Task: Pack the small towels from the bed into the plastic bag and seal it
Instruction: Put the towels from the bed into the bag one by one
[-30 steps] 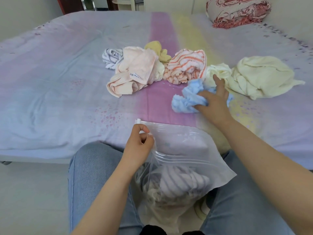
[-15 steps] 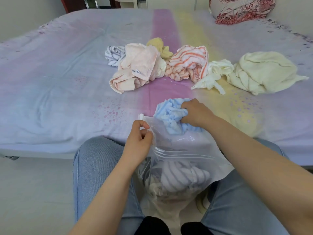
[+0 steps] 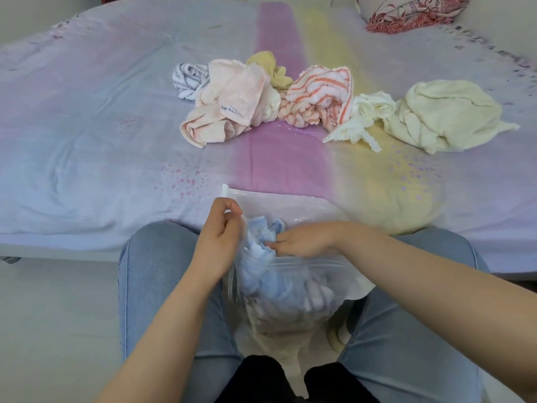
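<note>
Pastel bedspread (image 3: pixel 87 146) behind: left hand (image 3: pixel 219 242) pinches clear plastic zip bag (image 3: pixel 290 303) rim open; right hand (image 3: pixel 305 242), fingers closed on crumpled light-blue towel (image 3: pixel 261 237), pushes downward into mouth.

The left hand (image 3: pixel 222 239) pinches the near rim of the clear plastic bag (image 3: pixel 290 298), which hangs between the person's knees at the near edge of the bed (image 3: pixel 87 135). The right hand (image 3: pixel 305 242) is closed on a blue towel (image 3: pixel 263 239), half inside the bag's mouth. On the middle of the bed lie 6 towels: a grey striped towel (image 3: pixel 187 78), pink towel (image 3: pixel 229 106), yellow towel (image 3: pixel 268 66), orange striped towel (image 3: pixel 319 94), white towel (image 3: pixel 360 117) and cream towel (image 3: pixel 444 114). A red patterned pillow (image 3: pixel 412 11) sits at the far right corner
</note>
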Available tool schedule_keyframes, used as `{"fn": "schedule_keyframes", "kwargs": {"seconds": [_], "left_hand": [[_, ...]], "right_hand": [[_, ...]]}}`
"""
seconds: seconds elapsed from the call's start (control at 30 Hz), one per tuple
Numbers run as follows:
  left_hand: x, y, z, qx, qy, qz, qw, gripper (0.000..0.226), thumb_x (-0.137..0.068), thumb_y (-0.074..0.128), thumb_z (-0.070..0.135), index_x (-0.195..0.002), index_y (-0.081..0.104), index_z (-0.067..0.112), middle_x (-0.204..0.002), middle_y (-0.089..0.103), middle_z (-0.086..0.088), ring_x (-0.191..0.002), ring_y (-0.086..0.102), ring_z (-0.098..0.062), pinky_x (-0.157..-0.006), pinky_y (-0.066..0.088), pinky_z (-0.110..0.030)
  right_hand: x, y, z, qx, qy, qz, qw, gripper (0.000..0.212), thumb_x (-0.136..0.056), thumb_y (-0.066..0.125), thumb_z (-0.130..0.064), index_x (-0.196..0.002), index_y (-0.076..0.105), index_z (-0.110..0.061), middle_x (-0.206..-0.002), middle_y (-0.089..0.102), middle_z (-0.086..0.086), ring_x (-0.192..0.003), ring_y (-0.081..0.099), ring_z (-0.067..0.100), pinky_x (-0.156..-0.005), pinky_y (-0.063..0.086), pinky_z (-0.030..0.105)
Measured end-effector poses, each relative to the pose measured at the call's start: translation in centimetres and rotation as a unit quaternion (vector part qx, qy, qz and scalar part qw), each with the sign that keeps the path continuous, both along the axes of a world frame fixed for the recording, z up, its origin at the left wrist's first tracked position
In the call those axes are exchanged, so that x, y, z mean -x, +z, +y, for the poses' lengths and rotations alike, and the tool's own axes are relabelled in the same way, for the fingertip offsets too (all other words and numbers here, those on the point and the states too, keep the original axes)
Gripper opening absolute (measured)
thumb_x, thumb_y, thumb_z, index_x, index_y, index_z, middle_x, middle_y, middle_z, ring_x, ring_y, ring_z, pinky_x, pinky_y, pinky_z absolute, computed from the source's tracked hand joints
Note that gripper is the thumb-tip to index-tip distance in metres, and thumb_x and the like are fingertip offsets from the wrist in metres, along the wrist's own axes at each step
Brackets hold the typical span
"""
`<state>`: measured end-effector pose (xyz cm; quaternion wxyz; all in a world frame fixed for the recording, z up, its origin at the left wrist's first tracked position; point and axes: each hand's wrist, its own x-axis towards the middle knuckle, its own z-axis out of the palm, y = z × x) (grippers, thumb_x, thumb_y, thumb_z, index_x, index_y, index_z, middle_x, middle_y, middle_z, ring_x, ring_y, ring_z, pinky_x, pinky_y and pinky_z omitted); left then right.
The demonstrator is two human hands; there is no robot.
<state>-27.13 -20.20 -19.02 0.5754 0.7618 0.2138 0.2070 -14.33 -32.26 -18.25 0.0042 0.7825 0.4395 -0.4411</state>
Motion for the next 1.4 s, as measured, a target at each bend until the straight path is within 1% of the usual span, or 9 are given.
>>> {"fn": "schedule_keyframes", "kwargs": {"seconds": [0.2,0.3,0.4,0.53,0.67,0.77,0.93,1.2,1.4], "left_hand": [[1.2,0.7,1.9,-0.002,-0.063,0.035,0.997,0.015,-0.095,0.036,0.003,-0.096,0.045,0.015,-0.070,0.048,-0.014,-0.065,0.037,-0.021,-0.061,0.035,-0.029],[2.3,0.5,3.6,-0.017,-0.058,0.061,0.996,0.016,-0.097,0.040,0.007,-0.103,0.047,0.021,-0.068,0.049,-0.009,-0.066,0.039,-0.022,-0.066,0.036,-0.034],[2.8,0.7,4.6,-0.021,-0.044,0.081,0.996,0.019,-0.096,0.052,0.019,-0.112,0.045,0.028,-0.066,0.048,-0.005,-0.065,0.042,-0.021,-0.067,0.039,-0.034],[2.2,1.3,5.0,-0.025,-0.043,0.170,0.984,0.038,-0.092,0.059,0.029,-0.126,0.040,0.029,-0.070,0.054,-0.004,-0.066,0.049,-0.016,-0.068,0.043,-0.031],[1.8,2.5,4.4,-0.029,-0.055,0.169,0.984,0.042,-0.093,0.052,0.016,-0.134,0.042,0.021,-0.063,0.056,0.009,-0.057,0.050,-0.008,-0.058,0.042,-0.021],[2.3,3.8,3.8,0.080,-0.040,0.079,0.993,0.058,-0.091,0.051,0.005,-0.144,0.034,0.023,-0.067,0.056,-0.008,-0.064,0.054,-0.019,-0.064,0.047,-0.027],[3.5,2.1,3.4,-0.024,-0.066,0.220,0.973,0.084,-0.085,0.050,0.008,-0.153,0.005,0.027,-0.060,0.063,-0.006,-0.057,0.061,-0.015,-0.065,0.052,-0.024],[5.2,3.5,3.5,-0.013,0.024,0.029,0.999,0.080,-0.083,0.044,-0.006,-0.148,0.027,0.037,-0.058,0.051,-0.018,-0.049,0.051,-0.019,-0.052,0.046,-0.017],[5.0,2.3,5.7,-0.069,-0.082,0.223,0.969,0.077,-0.084,0.047,0.010,-0.149,0.018,0.038,-0.067,0.070,-0.011,-0.065,0.068,-0.022,-0.075,0.057,-0.031]], "right_hand": [[1.1,-0.5,2.7,0.054,0.061,-0.131,0.988,0.027,-0.096,0.048,-0.022,-0.114,0.060,-0.006,-0.105,0.060,0.011,-0.079,0.061,0.028,-0.054,0.051,0.028],[0.4,2.0,2.2,-0.124,-0.089,-0.287,0.946,0.035,-0.093,0.046,-0.047,-0.093,0.063,-0.016,-0.096,0.066,0.010,-0.090,0.064,0.029,-0.072,0.047,0.031],[-1.3,3.1,-0.4,-0.170,-0.150,-0.398,0.889,0.046,-0.088,0.050,-0.054,-0.121,0.051,-0.021,-0.122,0.049,0.009,-0.109,0.051,0.031,-0.081,0.043,0.038],[-2.9,1.7,-4.0,0.049,-0.163,-0.273,0.947,0.041,-0.087,0.055,-0.039,-0.123,0.054,-0.021,-0.120,0.061,0.000,-0.106,0.061,0.023,-0.076,0.046,0.032],[-2.4,1.1,-4.9,-0.136,-0.243,-0.229,0.933,0.017,-0.093,0.049,-0.029,-0.086,0.059,-0.016,-0.097,0.063,0.006,-0.090,0.057,0.026,-0.070,0.040,0.031],[-2.9,3.2,-4.9,-0.267,-0.314,-0.174,0.894,0.042,-0.094,0.054,-0.026,-0.055,0.041,-0.014,-0.060,0.046,0.003,-0.063,0.046,0.022,-0.056,0.030,0.031],[-3.6,1.0,-2.4,-0.029,-0.160,-0.209,0.964,0.031,-0.095,0.053,-0.032,-0.103,0.062,-0.004,-0.103,0.059,0.011,-0.094,0.056,0.028,-0.076,0.039,0.030],[-5.6,2.6,-0.5,-0.293,-0.249,-0.166,0.908,0.032,-0.090,0.061,-0.034,-0.091,0.069,-0.003,-0.095,0.068,0.019,-0.090,0.062,0.033,-0.072,0.041,0.031],[-5.1,0.2,1.7,-0.132,-0.139,-0.133,0.973,0.058,-0.091,0.059,-0.027,-0.142,0.032,-0.021,-0.136,0.051,0.009,-0.109,0.059,0.029,-0.076,0.046,0.027]]}}
